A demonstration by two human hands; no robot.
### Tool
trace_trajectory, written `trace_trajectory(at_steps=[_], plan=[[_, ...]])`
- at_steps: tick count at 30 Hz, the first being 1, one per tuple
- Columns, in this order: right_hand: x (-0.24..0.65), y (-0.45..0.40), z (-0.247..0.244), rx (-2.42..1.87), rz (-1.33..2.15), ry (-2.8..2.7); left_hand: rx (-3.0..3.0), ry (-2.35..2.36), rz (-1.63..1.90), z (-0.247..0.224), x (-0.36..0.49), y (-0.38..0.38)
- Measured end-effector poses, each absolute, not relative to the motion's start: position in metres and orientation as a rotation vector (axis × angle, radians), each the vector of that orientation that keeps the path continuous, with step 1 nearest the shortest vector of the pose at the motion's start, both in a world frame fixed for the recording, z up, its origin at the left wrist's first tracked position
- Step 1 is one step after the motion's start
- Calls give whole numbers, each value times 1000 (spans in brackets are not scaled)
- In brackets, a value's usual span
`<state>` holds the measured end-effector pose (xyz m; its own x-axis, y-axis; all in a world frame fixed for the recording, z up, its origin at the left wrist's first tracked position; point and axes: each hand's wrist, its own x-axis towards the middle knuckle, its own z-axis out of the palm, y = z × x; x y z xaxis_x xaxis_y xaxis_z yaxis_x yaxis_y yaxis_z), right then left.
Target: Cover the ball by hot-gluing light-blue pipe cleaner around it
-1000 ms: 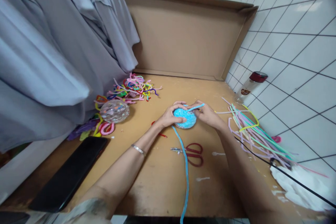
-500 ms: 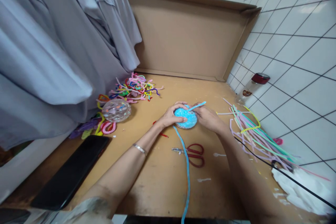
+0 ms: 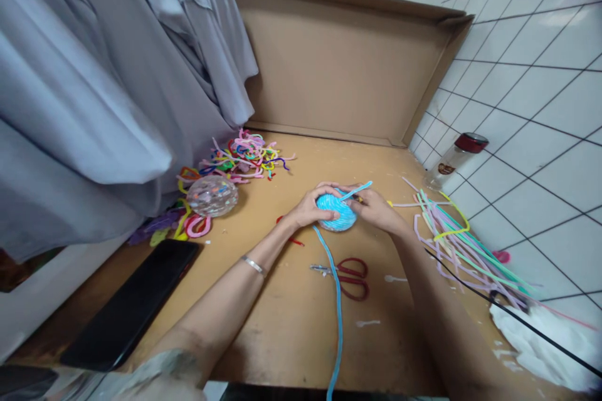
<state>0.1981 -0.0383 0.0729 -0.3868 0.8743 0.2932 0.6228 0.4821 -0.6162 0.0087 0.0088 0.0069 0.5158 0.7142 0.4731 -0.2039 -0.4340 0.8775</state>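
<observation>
My left hand (image 3: 314, 203) is closed round the left side of a ball wound with bright blue fuzzy chenille stem (image 3: 337, 216), thumb across its front. One short end of the stem (image 3: 360, 189) sticks up to the right from its top. A long blue tail (image 3: 337, 301) runs from under the ball down past the table's front edge. My right hand (image 3: 374, 208) is at the ball's right side, fingers curled. A small dark and yellow tip shows between those fingers; what it belongs to is hidden. Red-handled scissors (image 3: 352, 279) lie below the ball, partly under the tail.
Left are a clear faceted bowl (image 3: 212, 195), a heap of coloured stem pieces (image 3: 251, 153) and a black phone (image 3: 132, 304). Right are loose stems (image 3: 461, 238), a red-lidded bottle (image 3: 454, 163), a black cord (image 3: 508, 309) and white tissue (image 3: 540, 338). Cardboard (image 3: 343, 62) stands behind.
My right hand's fingers have shifted against the ball's upper right, and a dark and yellow tip now shows between them. My left hand keeps its hold. The whole view has shifted slightly.
</observation>
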Motion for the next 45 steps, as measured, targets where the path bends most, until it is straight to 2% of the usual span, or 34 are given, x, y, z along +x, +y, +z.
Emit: trace_trajectory(at_steps=[6,14,31,45], plan=[[198,-41,78,-1394,643,-1862,1739,497,1096,10,9,5],[194,-35,68,-1401,639,-1734,1774,512,1082,12,8,6],[193,-44,82,-1378,453,-1923,1762,507,1089,11,8,5],[208,-34,74,-1279,632,-2019,1771,471,1105,9,8,8]])
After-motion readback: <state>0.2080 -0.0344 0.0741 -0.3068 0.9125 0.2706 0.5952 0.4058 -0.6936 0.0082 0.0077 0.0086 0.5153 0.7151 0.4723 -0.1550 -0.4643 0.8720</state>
